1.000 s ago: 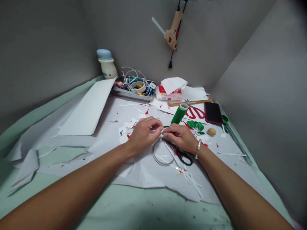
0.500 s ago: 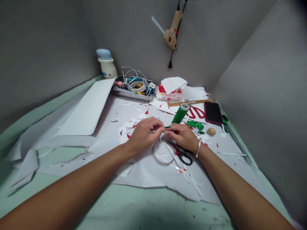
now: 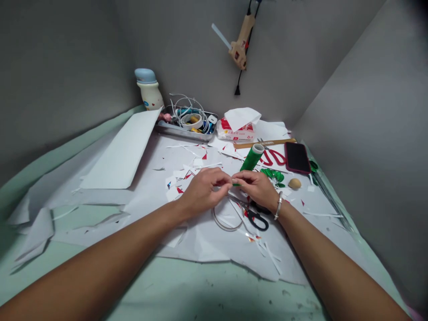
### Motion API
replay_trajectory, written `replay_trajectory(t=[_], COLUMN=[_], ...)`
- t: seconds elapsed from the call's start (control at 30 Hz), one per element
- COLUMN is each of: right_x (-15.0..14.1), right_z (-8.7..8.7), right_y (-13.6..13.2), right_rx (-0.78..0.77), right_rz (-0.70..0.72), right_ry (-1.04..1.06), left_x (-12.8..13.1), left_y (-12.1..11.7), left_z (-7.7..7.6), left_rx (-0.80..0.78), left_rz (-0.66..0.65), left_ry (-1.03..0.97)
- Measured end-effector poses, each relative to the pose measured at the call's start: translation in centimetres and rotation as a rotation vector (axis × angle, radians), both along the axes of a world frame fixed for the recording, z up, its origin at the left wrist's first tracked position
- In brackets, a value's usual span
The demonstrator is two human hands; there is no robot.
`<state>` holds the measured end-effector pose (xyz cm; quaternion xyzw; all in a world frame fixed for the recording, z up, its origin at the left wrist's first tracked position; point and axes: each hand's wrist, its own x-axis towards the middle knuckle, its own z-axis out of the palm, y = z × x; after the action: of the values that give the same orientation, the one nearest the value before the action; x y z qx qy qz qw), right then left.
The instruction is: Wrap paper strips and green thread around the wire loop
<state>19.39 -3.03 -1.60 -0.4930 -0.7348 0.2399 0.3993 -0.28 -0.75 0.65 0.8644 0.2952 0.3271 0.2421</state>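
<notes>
A thin green strip is pinched closed between left hand and right hand (fingertips best kept tight; green thread spool just far).

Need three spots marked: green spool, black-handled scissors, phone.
green spool (image 3: 251, 158): head view, on its green wound body.
black-handled scissors (image 3: 266, 226): head view, on the rim of a black handle loop.
phone (image 3: 297, 158): head view, on its dark screen.

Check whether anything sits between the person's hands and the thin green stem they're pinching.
Nothing visible does: the left hand and right hand both pinch the thin green stem with their fingers. The green spool and black-handled scissors lie apart from it.
</notes>
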Motion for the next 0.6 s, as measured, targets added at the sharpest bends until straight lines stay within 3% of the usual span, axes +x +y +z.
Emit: replay_trajectory(t=[0.17, 0.27, 0.43, 0.53, 0.6], right_x=[-1.1, -1.2, -0.2, -0.1, -0.4], right_z=[0.8, 1.4, 0.6, 0.0, 0.1], right_y=[-1.1, -1.4, -0.4, 0.0, -0.3], right_rx=[0.166, 0.222, 0.074, -0.004, 0.035], right_rz=[0.138, 0.06, -0.105, -0.062, 0.041], right_ry=[-0.173, -0.15, 0.027, 0.026, -0.06], left_x=[-0.2, -0.2, 0.0, 0.0, -0.1], left_y=[0.8, 0.7, 0.0, 0.0, 0.3], left_z=[-0.3, -0.7, -0.2, 0.2, 0.1], left_rx=[-0.013, 0.059, 0.039, -0.057, -0.088], left_rz=[0.178, 0.119, -0.059, -0.013, 0.072], left_ry=[-0.006, 0.101, 0.084, -0.017, -0.067])
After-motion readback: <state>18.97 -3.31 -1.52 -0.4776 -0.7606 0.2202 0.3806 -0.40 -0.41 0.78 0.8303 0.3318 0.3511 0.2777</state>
